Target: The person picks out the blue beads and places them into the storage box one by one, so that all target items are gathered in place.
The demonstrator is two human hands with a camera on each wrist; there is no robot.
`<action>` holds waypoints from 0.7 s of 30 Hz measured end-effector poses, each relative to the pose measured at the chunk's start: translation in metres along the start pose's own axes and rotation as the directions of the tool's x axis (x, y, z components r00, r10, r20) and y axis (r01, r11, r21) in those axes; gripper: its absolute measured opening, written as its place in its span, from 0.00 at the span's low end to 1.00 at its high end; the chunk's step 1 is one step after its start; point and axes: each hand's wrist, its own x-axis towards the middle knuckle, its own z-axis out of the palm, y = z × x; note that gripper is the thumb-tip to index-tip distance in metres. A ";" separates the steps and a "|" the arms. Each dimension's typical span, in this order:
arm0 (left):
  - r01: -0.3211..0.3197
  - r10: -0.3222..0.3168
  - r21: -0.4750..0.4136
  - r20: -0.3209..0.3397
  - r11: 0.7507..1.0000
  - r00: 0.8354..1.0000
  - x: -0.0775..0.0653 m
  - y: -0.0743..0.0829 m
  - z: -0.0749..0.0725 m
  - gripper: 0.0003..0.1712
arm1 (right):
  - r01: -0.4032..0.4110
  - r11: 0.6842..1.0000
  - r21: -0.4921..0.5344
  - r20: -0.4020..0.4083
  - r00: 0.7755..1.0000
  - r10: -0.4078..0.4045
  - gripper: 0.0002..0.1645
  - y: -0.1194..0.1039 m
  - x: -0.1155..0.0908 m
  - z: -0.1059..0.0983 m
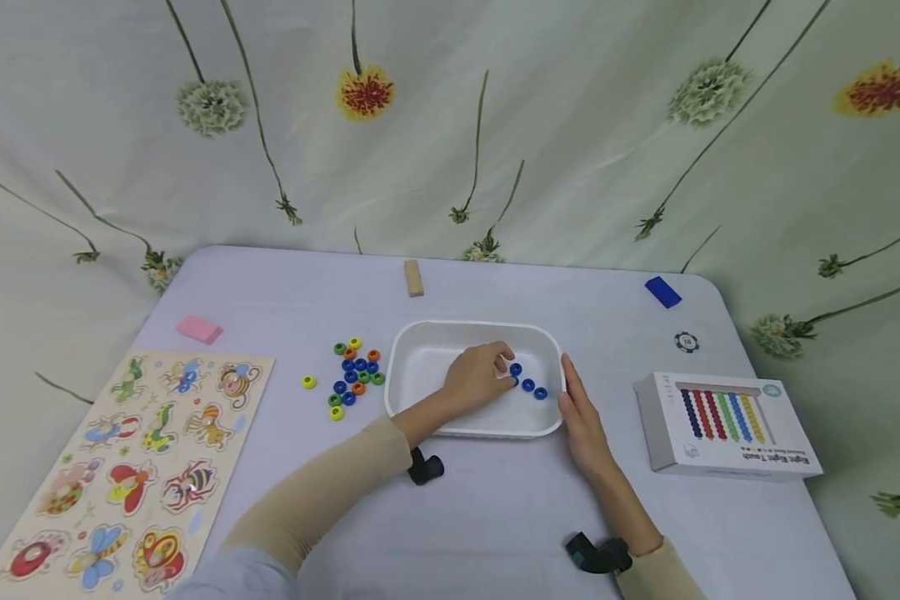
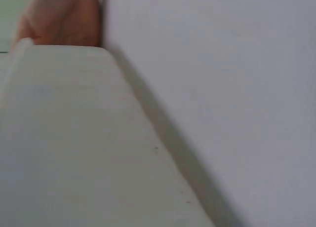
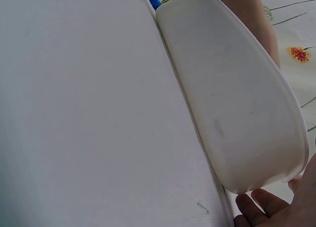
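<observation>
A white tray stands mid-table with several blue beads in its right part. My left hand reaches inside from the left, and its fingertips pinch a blue bead that they partly cover. My right hand rests against the tray's right end, its fingers fairly straight along the outer wall. In the right wrist view the fingers of the right hand touch the tray's end. The left wrist view shows the tray's side wall and hides the left fingers.
Loose coloured beads lie left of the tray, near an insect puzzle board. Around the table are a pink block, wooden block, blue block, round chip and white box.
</observation>
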 end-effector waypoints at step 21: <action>0.010 -0.287 -0.411 -0.617 0.911 0.733 -0.126 -0.160 -0.096 0.16 | -0.007 0.999 -0.032 -0.013 1.000 0.006 0.30 -0.029 -0.006 0.001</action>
